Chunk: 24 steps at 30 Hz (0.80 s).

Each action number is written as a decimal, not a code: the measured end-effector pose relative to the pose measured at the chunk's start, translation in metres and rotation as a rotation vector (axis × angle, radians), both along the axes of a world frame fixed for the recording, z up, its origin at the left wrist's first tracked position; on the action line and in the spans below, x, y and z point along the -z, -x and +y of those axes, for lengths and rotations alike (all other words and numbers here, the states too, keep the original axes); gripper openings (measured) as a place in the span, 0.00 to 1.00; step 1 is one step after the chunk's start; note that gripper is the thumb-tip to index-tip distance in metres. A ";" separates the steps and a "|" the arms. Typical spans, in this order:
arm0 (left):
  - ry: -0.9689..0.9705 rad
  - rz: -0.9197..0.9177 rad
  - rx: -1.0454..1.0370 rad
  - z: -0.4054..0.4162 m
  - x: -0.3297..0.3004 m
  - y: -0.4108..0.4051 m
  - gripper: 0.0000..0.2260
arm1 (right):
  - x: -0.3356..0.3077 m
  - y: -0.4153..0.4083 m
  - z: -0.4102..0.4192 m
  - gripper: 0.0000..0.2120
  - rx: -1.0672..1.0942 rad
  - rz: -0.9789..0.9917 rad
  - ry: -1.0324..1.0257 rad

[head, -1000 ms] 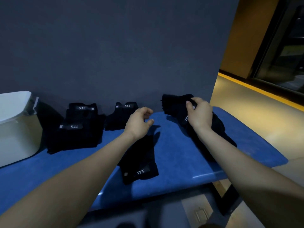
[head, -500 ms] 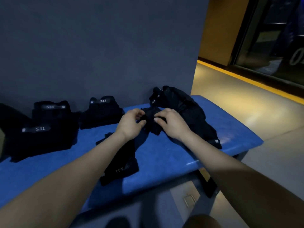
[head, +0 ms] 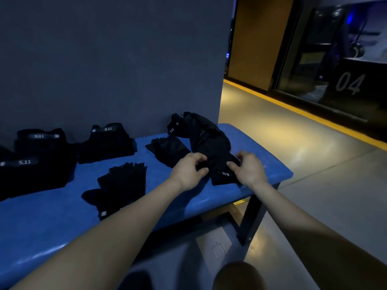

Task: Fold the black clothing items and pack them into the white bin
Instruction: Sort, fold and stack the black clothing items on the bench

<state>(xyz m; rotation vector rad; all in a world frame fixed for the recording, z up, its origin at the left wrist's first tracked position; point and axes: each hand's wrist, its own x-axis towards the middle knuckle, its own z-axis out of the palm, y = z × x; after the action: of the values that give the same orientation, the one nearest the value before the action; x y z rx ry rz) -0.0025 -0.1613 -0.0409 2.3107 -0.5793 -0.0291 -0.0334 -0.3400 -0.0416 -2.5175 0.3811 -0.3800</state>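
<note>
1. Since the blue bench (head: 261, 143) carries everything, I start with it: it runs from the near left to the far right against a dark wall (head: 104, 59), and the white bin does not show from where I look, so packing has to wait.
2. At the far left sit folded stacks (head: 39, 160) of black clothing with white 5.11 labels, with one more folded stack (head: 109, 143) just to their right; they look flat and squared, ready to lift from underneath.
3. At the far right lies the loose heap (head: 201, 135) of unfolded black garments, crumpled and draped toward me.
4. Near the middle, a pair of black gloves (head: 121, 185) lies flat, and another black piece (head: 167, 149) lies farther off, beside the heap.
5. From the heap's near end hangs the labelled garment (head: 219, 170) I am working on; I judge it soft, light and limp, with no stiffness to keep a fold, so I want its edges or corners, not a bunch of the middle.
6. Left hand (head: 188, 172): fingers curled, pinching the garment's left edge.
7. Right hand (head: 249, 170): thumb and fingers pinch the right edge beside the small white label, cloth stretched between both hands.
</note>
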 end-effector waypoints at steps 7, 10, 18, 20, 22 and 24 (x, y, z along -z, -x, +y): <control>-0.097 0.023 0.033 0.002 0.004 0.010 0.15 | 0.005 0.001 0.014 0.11 0.005 0.055 -0.112; -0.071 0.039 0.032 0.008 0.001 0.013 0.15 | 0.001 0.002 0.022 0.07 -0.013 -0.020 -0.142; 0.281 0.135 -0.072 0.037 -0.022 0.022 0.15 | -0.026 0.018 0.060 0.06 -0.221 -0.311 -0.263; 0.376 0.187 -0.099 0.046 -0.026 0.024 0.14 | -0.033 0.021 0.076 0.07 -0.284 -0.313 -0.293; 0.519 0.289 -0.116 0.057 -0.031 0.029 0.12 | -0.039 0.023 0.091 0.11 -0.369 -0.301 -0.317; 0.672 0.410 -0.115 0.067 -0.038 0.034 0.11 | -0.044 0.025 0.107 0.15 -0.486 -0.272 -0.382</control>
<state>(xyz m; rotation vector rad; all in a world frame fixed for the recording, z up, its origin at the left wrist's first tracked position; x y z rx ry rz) -0.0370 -0.0939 -0.0029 1.6143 -0.1969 -0.2143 -0.0582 -0.2331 0.0025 -2.0582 -0.2433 -0.4019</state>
